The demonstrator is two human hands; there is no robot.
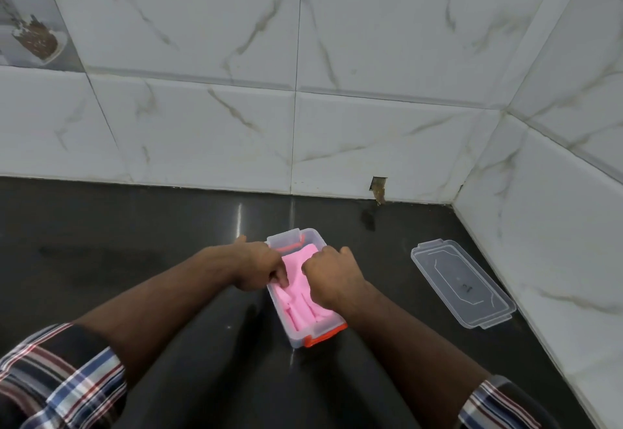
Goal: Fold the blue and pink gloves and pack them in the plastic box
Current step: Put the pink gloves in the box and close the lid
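My forearms bare; plaid sleeves (pixel 64 378) rolled near elbows, navy, white, red checks; both hands (pixel 256 266) without rings.

My dark glossy countertop (pixel 118 243) runs back to white marble-veined wall tiles (pixel 371 57) on the far and right sides, with a chipped notch (pixel 379 189) at the far tiles' base and a picture tile (pixel 30 24) top left.

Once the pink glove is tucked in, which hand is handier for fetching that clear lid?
Probably the right hand: the lid lies on the counter to the box's right, nearer it than the left hand.
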